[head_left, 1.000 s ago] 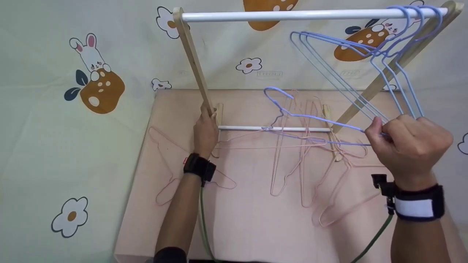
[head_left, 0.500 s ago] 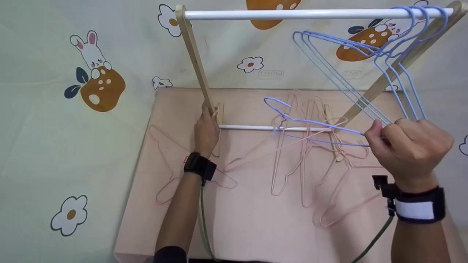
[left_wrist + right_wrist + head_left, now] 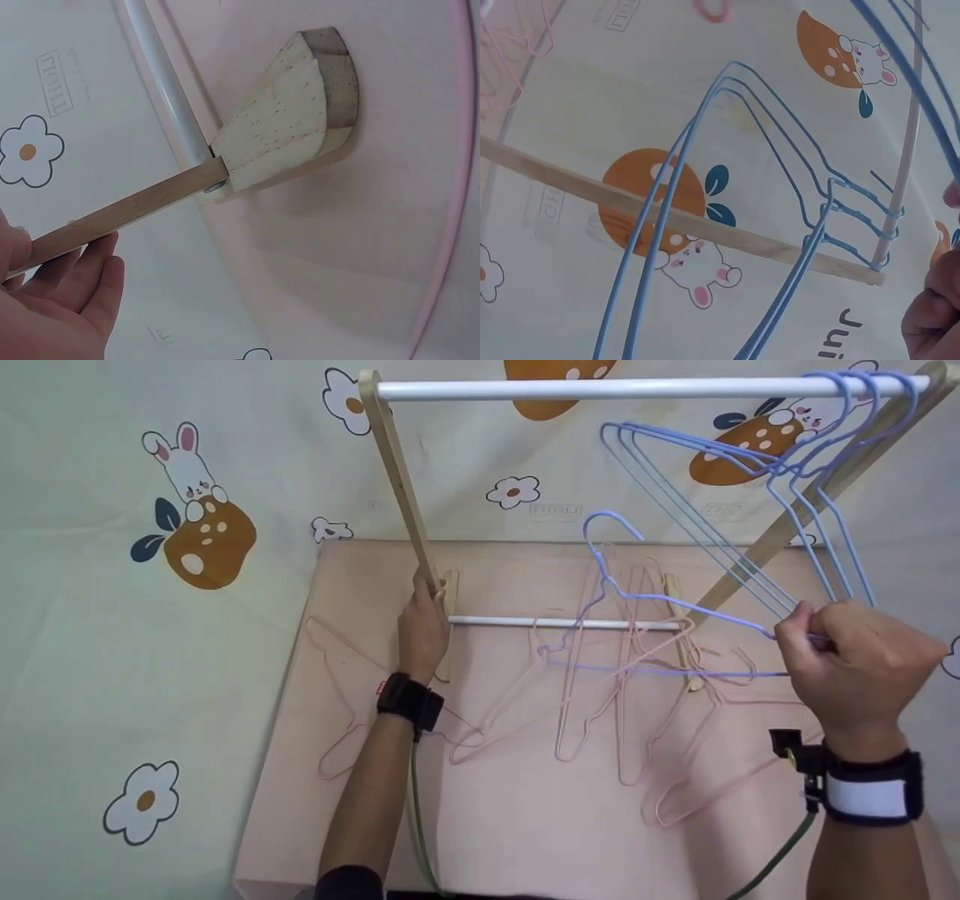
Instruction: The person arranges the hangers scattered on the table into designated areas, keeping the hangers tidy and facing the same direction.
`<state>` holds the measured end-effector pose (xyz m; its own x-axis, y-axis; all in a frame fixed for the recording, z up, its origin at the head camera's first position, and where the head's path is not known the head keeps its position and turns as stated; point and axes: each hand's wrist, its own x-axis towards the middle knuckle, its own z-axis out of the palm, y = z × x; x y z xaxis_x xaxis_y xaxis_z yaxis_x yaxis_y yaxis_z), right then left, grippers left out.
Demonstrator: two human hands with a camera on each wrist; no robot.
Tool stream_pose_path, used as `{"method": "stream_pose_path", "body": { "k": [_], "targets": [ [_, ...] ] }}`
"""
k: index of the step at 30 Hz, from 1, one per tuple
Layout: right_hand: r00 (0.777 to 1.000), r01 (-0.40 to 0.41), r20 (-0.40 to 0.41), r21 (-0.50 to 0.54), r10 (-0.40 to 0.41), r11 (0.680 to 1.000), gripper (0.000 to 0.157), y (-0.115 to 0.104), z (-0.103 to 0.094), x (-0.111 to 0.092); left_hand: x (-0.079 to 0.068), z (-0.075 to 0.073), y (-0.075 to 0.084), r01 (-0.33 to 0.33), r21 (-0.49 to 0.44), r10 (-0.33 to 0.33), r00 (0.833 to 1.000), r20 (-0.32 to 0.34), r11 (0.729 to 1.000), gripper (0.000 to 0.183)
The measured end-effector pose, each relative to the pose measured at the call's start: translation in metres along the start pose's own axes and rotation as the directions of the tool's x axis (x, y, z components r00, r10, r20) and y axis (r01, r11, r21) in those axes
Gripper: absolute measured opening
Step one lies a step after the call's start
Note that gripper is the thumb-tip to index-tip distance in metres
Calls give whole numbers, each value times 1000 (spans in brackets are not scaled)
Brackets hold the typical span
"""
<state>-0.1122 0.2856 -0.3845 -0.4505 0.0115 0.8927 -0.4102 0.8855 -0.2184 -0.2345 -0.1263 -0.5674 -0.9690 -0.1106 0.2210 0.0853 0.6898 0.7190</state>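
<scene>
My left hand (image 3: 424, 631) grips the wooden left upright (image 3: 401, 487) of a clothes rack, low down near its foot; the left wrist view shows fingers around that upright (image 3: 127, 208). In my right fist (image 3: 859, 667) is one end of a blue hanger (image 3: 694, 606), its hook pointing up and left below the rack's white top rail (image 3: 600, 389). A pink hanger (image 3: 510, 681) meets the blue hanger's far corner and seems caught on it. Three blue hangers (image 3: 697, 517) hang at the rail's right end, just behind the right hand.
Several pink hangers (image 3: 566, 697) lie loosely overlapping on the pink-covered table (image 3: 525, 825). A white lower bar (image 3: 510, 621) joins the rack's wooden feet. Behind stands a patterned wall covering (image 3: 247, 660). Green cables (image 3: 780, 847) run from both wrists.
The right hand has shifted slightly right, and the blue hanger's hook has dipped, then risen and moved right. The pink hanger at its corner has swung down to a slant. The left hand stays put.
</scene>
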Motion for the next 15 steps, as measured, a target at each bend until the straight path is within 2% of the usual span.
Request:
{"method": "stream_pose_path", "body": {
  "k": [2, 4, 7, 10, 15],
  "targets": [
    [995, 19, 99, -1, -19, 1000, 40, 5, -1, -4, 0, 0, 0, 2, -5, -2, 1000, -4, 1000, 42],
    [981, 32, 192, -10, -30, 999, 39, 9, -1, -7, -1, 0, 0, -7, -7, 7, 1000, -6, 1000, 43],
    [957, 5, 289, -5, -3, 1000, 40, 13, 1, -11, -2, -1, -1, -33, 0, 33, 999, -14, 999, 47],
    [939, -33, 342, -7, 33, 999, 41, 15, 3, -13, -2, -1, -1, -52, 20, 53, 998, -22, 998, 49],
    [924, -114, 366, -7, 109, 993, 40, 14, 1, -11, -2, -1, 1, -36, 31, 37, 999, -17, 999, 47]
  ]
}}
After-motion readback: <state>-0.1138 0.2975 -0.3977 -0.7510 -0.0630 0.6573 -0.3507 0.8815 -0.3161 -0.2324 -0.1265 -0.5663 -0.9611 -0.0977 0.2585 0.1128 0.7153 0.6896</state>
